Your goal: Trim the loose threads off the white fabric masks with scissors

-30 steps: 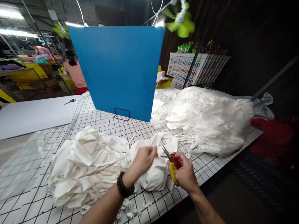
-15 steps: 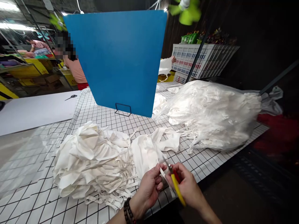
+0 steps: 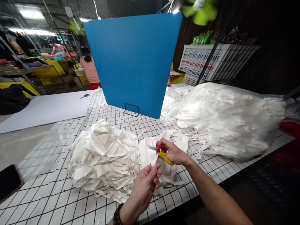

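Observation:
My right hand (image 3: 174, 153) is closed round small scissors with red and yellow handles (image 3: 161, 151), their blades pointing left over a white fabric piece (image 3: 150, 154). My left hand (image 3: 145, 184), with a dark bead bracelet at the wrist, pinches something small and pale at its fingertips, just below the scissors. A heap of white fabric pieces (image 3: 105, 156) lies directly to the left of both hands on the grid-patterned table cover (image 3: 70, 206).
A blue upright board (image 3: 133, 62) stands behind the heap. A big clear bag of white fabric (image 3: 229, 118) lies at the right. A dark phone (image 3: 8, 182) sits at the left edge, other scissors (image 3: 83, 96) on a white sheet. People work in the back left.
My right hand has carried the scissors up and left onto the fabric. My left hand has stayed low near the table edge. The camera has swung slightly left.

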